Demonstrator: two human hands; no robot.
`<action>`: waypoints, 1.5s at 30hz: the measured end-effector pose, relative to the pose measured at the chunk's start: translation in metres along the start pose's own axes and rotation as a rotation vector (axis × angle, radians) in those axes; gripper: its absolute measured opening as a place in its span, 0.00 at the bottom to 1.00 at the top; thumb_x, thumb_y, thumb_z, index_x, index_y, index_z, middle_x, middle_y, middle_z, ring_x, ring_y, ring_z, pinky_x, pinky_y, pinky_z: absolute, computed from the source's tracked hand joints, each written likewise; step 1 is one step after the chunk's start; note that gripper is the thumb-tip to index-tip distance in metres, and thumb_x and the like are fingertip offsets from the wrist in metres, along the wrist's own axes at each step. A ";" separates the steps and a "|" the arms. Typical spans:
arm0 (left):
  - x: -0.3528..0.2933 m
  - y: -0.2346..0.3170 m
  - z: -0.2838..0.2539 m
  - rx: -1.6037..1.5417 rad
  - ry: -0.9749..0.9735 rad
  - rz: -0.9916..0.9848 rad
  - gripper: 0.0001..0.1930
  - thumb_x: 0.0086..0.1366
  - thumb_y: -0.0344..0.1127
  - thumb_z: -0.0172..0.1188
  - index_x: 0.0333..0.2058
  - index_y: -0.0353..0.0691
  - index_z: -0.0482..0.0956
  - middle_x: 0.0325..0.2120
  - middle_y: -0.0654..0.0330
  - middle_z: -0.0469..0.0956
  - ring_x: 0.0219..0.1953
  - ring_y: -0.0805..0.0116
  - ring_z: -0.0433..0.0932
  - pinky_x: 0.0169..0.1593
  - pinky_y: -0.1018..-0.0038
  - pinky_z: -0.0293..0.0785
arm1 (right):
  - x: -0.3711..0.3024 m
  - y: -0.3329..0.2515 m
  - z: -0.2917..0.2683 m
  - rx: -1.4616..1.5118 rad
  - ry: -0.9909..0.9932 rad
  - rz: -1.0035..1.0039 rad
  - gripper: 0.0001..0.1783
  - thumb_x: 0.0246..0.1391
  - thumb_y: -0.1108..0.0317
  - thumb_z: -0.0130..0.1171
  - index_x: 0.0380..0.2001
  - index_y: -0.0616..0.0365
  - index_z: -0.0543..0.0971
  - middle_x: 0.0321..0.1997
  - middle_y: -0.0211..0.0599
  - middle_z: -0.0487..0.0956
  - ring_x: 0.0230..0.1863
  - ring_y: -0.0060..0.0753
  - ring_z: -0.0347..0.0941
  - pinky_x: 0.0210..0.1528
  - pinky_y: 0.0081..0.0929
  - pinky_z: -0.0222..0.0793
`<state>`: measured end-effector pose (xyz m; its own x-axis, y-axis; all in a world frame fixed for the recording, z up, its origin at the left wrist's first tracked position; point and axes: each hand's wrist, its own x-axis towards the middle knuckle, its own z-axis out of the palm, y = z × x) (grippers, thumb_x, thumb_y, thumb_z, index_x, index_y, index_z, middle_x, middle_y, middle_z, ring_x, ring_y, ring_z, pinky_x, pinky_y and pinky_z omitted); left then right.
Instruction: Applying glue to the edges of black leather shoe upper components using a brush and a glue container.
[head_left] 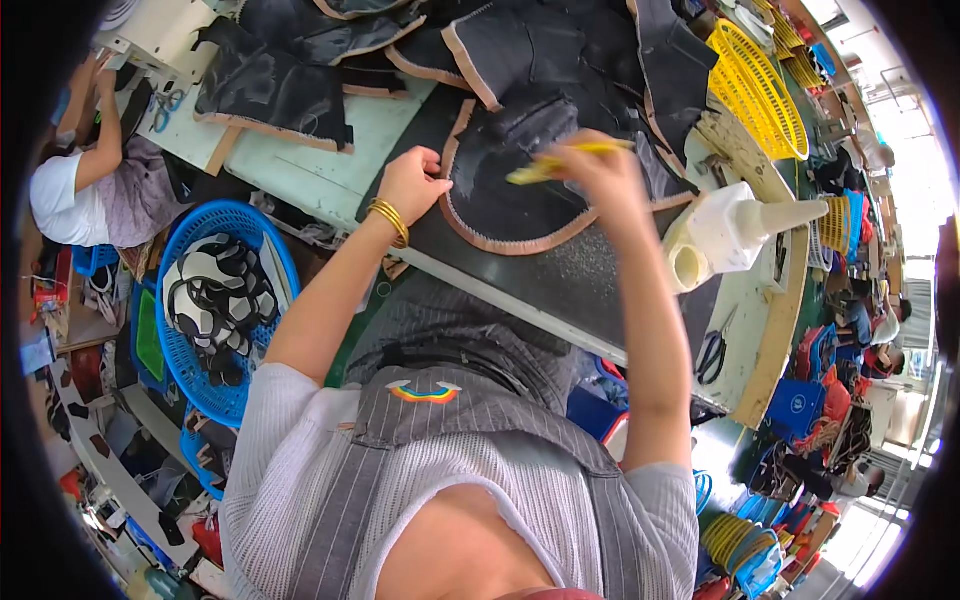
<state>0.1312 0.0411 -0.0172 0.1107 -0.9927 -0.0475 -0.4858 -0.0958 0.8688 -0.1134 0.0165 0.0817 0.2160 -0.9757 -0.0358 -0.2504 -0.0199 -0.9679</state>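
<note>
One black panel (pixel 490 192), tan edging (pixel 490 243) notched, face seemingly part-worked: right hand (pixel 597 172) clasped round blurred yellow tool (pixel 531 174), left hand (pixel 409 187) curled at edging, grip unclear from here.

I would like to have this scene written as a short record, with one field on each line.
Left hand: fingertips at the left edge of a black piece with tan, notched border
Right hand: grips a slim yellow tool over it; blurred, kind unclear
Right side of table: white spouted bottle, dark-handled scissors
Left of person: blue basket holding black-and-white pieces
Far left: another person in white top
</note>
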 end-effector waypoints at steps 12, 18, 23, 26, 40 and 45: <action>0.000 0.008 0.000 0.165 0.018 0.070 0.06 0.52 0.33 0.58 0.29 0.41 0.78 0.26 0.56 0.78 0.30 0.59 0.77 0.35 0.68 0.72 | 0.023 0.027 0.067 0.009 -0.403 0.053 0.10 0.42 0.67 0.60 0.22 0.64 0.74 0.21 0.28 0.73 0.23 0.17 0.68 0.26 0.18 0.64; 0.002 0.006 0.009 0.304 0.087 0.175 0.04 0.53 0.32 0.56 0.29 0.41 0.74 0.26 0.58 0.74 0.31 0.56 0.73 0.35 0.65 0.70 | 0.042 0.018 0.024 -0.404 -0.393 -0.117 0.08 0.41 0.70 0.59 0.25 0.62 0.73 0.22 0.27 0.72 0.25 0.17 0.67 0.27 0.15 0.61; -0.011 0.010 0.009 0.343 0.143 0.242 0.03 0.55 0.31 0.54 0.30 0.42 0.72 0.26 0.59 0.73 0.33 0.56 0.72 0.36 0.65 0.69 | 0.030 0.048 -0.019 -0.188 -0.443 0.032 0.09 0.39 0.70 0.59 0.24 0.63 0.73 0.23 0.30 0.74 0.25 0.18 0.68 0.28 0.18 0.64; -0.019 0.006 0.011 0.252 0.063 0.247 0.04 0.56 0.31 0.53 0.30 0.41 0.71 0.27 0.55 0.74 0.33 0.54 0.72 0.36 0.62 0.69 | 0.012 0.038 -0.055 -0.268 -0.316 0.068 0.08 0.44 0.68 0.59 0.25 0.62 0.74 0.24 0.32 0.75 0.24 0.18 0.70 0.26 0.16 0.64; -0.072 0.021 -0.001 -0.047 -0.074 0.094 0.04 0.57 0.26 0.50 0.32 0.35 0.67 0.21 0.48 0.75 0.26 0.50 0.76 0.29 0.65 0.71 | -0.070 0.066 0.029 -0.525 0.299 -0.379 0.05 0.45 0.76 0.55 0.29 0.61 0.76 0.28 0.41 0.77 0.30 0.38 0.74 0.32 0.30 0.69; -0.085 0.022 -0.013 -0.189 -0.157 0.020 0.04 0.57 0.26 0.50 0.32 0.34 0.68 0.20 0.51 0.75 0.23 0.59 0.77 0.28 0.71 0.70 | -0.024 0.064 -0.028 -0.666 0.522 -0.266 0.06 0.49 0.75 0.49 0.30 0.61 0.76 0.30 0.48 0.75 0.35 0.50 0.72 0.35 0.39 0.67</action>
<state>0.1225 0.1242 0.0125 -0.0403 -0.9949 -0.0925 -0.3139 -0.0753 0.9465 -0.1611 0.0323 0.0277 -0.0718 -0.8927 0.4450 -0.7856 -0.2243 -0.5766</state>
